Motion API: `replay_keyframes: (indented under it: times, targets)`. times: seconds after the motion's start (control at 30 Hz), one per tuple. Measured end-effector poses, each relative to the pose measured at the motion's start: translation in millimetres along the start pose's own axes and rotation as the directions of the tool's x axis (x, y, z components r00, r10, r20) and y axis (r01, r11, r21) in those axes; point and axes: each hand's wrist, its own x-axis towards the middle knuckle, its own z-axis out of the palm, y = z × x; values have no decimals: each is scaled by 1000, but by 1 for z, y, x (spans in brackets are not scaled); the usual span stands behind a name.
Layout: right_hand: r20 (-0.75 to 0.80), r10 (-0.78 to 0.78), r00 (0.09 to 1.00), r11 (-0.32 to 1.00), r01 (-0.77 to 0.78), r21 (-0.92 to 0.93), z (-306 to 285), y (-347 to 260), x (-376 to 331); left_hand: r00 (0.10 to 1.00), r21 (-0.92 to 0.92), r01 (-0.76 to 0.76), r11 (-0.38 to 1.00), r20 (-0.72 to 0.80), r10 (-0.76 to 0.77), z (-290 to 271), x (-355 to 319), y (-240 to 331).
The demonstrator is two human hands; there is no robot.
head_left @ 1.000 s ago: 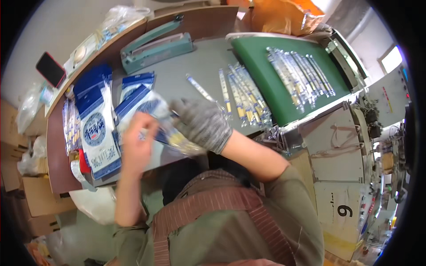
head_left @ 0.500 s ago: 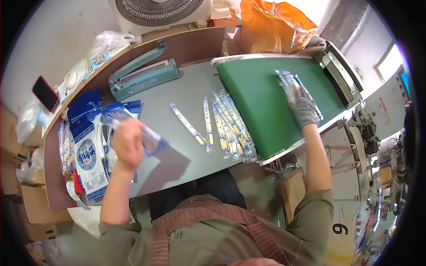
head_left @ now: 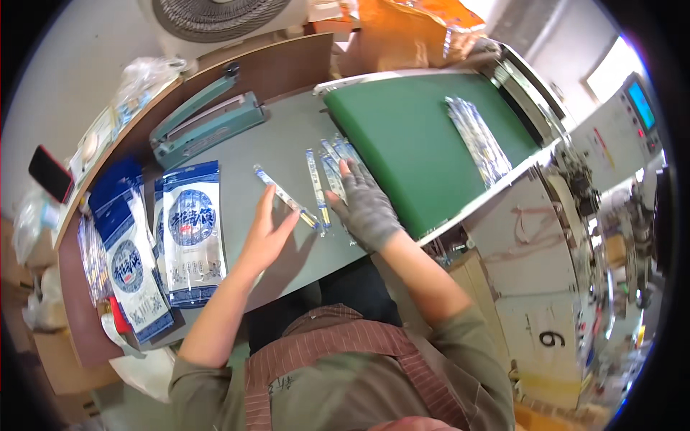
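My bare left hand (head_left: 267, 233) has its fingers and thumb apart beside a slim wrapped stick (head_left: 286, 197) with blue-and-white printing; whether it touches the stick is unclear. My right hand (head_left: 366, 212), in a grey glove, is stretched over a pile of similar wrapped sticks (head_left: 334, 169) and hides much of it. Between the two hands lies another single stick (head_left: 315, 183). A blue-and-white pouch (head_left: 192, 241) lies flat left of my left hand, with more pouches (head_left: 131, 276) overlapping beyond it.
A bundle of wrapped sticks (head_left: 478, 144) lies on the green conveyor belt (head_left: 402, 136) at right. A teal bar sealer (head_left: 208, 129) stands at the back of the grey table (head_left: 287, 129). A phone (head_left: 52, 174) leans at the left ledge; more sticks (head_left: 92, 255) stand along the left edge.
My left hand has let go of the pouch, now flat on the table, and moved right. My right hand has left the bundle on the belt and come over the stick pile.
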Motion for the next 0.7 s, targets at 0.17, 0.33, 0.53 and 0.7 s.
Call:
replay_keyframes:
  times: [0.17,0.33,0.53,0.7]
  targets:
    - [-120,423,898,900,-432,-61,62,34,29,979,183,77,980,-201,-39,85,83,-23]
    - [-6,329,944,936,-325,132,61,-2,23,980,24,-23,999,-197,27,95,101,-47]
    - [357,410,840,727,-537,428,18,-9,34,912,-332,276,902,-206,-355,58,92,-43]
    - [488,419,766,-287,-398,871,83,-66,48,915,-662,357,659,108,-388,47,68,-4]
